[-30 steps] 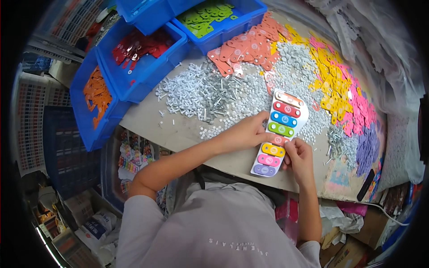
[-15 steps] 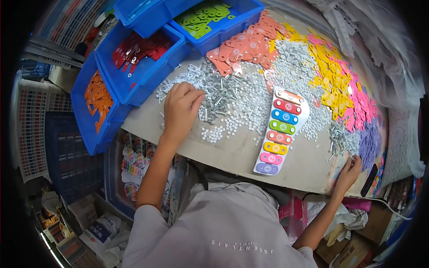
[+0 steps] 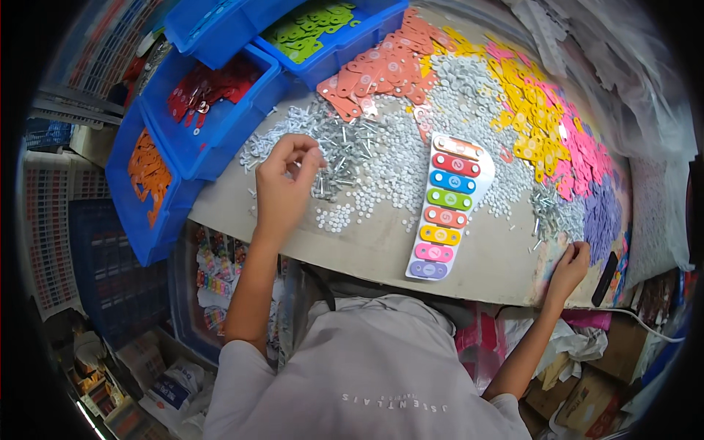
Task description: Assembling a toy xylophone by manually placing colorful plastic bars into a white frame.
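A toy xylophone (image 3: 475,165) lies in the middle of the table: a white tapering base with a row of several coloured bars. To its left, my left hand (image 3: 287,180) is raised a little at the edge of a pile of white pins (image 3: 299,125) and silvery metal pins (image 3: 352,150). Its thumb and fingertips are pinched together; whatever is between them is too small to make out. At the right, the fingers of my right hand (image 3: 568,270) are drawn together beside a smaller heap of metal pins (image 3: 546,205) and purple bars (image 3: 601,220). What they hold is hidden.
White round caps (image 3: 396,180) spread across the table (image 3: 367,249). Salmon bars (image 3: 381,70), yellow bars (image 3: 535,136) and pink bars (image 3: 587,161) lie beyond. Blue bins (image 3: 242,121) with orange, red and green bars stand at the left. A black strip (image 3: 605,279) lies by the right edge.
My left hand has lifted and turned at the pin pile, its fingertips now pinched with a gap behind them. My right hand stays near the purple bars. The whole view has shifted slightly.
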The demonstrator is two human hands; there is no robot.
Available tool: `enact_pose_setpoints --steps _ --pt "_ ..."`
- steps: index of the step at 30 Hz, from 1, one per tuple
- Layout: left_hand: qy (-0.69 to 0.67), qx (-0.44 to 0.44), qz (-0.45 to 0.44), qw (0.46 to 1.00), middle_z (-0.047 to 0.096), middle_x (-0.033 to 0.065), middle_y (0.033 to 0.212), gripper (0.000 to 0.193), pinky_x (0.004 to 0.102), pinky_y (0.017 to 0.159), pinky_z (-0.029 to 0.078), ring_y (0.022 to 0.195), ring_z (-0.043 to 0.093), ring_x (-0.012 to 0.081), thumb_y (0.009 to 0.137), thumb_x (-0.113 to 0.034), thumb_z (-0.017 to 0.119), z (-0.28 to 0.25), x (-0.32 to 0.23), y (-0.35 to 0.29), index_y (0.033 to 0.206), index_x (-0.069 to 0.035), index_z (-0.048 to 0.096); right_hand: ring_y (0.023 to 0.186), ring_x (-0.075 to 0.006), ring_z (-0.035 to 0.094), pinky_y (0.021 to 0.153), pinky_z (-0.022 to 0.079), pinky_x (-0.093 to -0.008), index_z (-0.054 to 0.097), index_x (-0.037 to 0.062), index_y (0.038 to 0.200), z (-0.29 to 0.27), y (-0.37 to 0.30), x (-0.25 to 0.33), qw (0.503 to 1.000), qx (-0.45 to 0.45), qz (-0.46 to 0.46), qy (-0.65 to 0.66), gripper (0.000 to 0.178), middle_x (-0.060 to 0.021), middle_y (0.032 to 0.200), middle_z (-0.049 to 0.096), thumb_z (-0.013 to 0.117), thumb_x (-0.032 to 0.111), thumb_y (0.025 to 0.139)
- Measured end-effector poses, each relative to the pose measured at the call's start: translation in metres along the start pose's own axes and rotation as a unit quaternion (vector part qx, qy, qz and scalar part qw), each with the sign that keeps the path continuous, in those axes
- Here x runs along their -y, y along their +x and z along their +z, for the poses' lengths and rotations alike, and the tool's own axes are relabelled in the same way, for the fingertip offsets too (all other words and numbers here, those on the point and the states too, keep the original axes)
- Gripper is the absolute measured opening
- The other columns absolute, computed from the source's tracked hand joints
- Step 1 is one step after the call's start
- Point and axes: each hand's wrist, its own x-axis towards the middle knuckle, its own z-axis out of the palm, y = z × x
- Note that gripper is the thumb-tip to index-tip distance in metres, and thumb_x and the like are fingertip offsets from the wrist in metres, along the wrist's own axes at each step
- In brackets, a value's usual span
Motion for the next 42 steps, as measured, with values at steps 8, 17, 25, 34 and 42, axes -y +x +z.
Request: enact_pose_setpoints --steps 8,17,25,34,42 --pt "-0.232 0.258 -0.159 0.924 0.076 0.0087 0.09 0.017 0.0204 0.06 0.05 0.077 0.066 0.0074 0.095 -0.005 0.066 0.04 -0.032 -0.046 0.11 0.0 0.071 0.081 -0.0318 0.059 0.076 0.048 -0.0382 0.061 -0.003 0.098 -0.002 0.002 0.02 1.0 0.001 -0.013 0.016 0.006 -0.0162 0.088 0.06 0.06 0.001 0.093" --pt "-0.313 0.356 -0.22 0.853 0.072 0.0056 0.085 0.018 0.0196 0.057 0.048 0.072 0.064 0.007 0.094 -0.006 0.069 0.078 -0.017 -0.06 0.108 0.004 0.07 0.091 -0.0357 0.058 0.084 0.046 -0.0432 0.062 -0.0005 0.1 -0.01 0.006 0.016 0.996 0.035 -0.074 -0.023 0.008 -0.0174 0.094 0.061 0.062 0.007 0.096" --pt "-0.286 0.358 -0.246 0.854 0.071 0.0043 0.084 0.014 0.0183 0.055 0.046 0.068 0.061 0.005 0.094 -0.008 0.07 0.087 -0.015 -0.058 0.105 0.002 0.072 0.086 -0.0302 0.059 0.08 0.047 -0.0381 0.059 -0.002 0.103 -0.022 -0.008 0.066 1.0 -0.01 0.022 0.013 0.012 -0.0153 0.093 0.062 0.058 0.009 0.099" --pt "-0.132 0.323 -0.151 0.925 0.056 -0.0016 0.066 0.051 0.0223 0.055 0.038 0.06 0.05 0.0044 0.093 -0.015 0.074 0.09 -0.012 -0.064 0.131 -0.001 0.045 0.08 -0.0078 0.062 0.075 0.049 -0.0231 0.064 0.0002 0.1 -0.033 -0.048 0.203 0.769 0.321 0.153 0.531 0.007 -0.001 0.087 0.066 0.062 0.007 0.099" --pt "-0.109 0.373 -0.171 0.905 0.059 -0.0019 0.072 0.07 0.0203 0.061 0.041 0.067 0.052 0.0025 0.095 -0.013 0.071 0.089 -0.024 -0.055 0.149 0.001 0.03 0.078 -0.0042 0.06 0.069 0.047 -0.02 0.064 -0.0013 0.101 -0.02 -0.05 0.219 0.72 0.402 0.161 0.543 0.009 -0.0006 0.085 0.067 0.067 0.006 0.097"
